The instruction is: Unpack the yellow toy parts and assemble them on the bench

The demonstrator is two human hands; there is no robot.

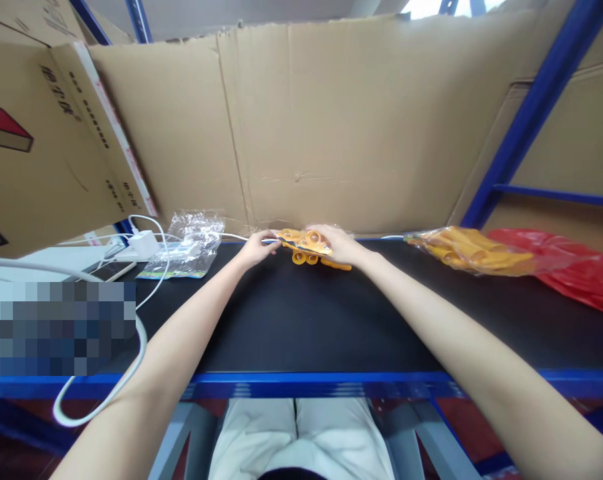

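Observation:
A small clear bag of orange plastic parts point(306, 245) lies at the far side of the black tabletop point(301, 320), against the cardboard wall. My left hand point(257, 247) pinches the bag's left end. My right hand point(337, 244) rests on its right side, fingers curled over the top. Both arms reach straight forward across the table.
A pile of orange parts in clear plastic point(464, 250) lies at the right, beside a red plastic bag point(576, 267). Empty clear bags point(188, 250), a white charger point(142, 245) and a white cable point(131, 360) sit at the left. Cardboard sheets point(361, 120) wall the back.

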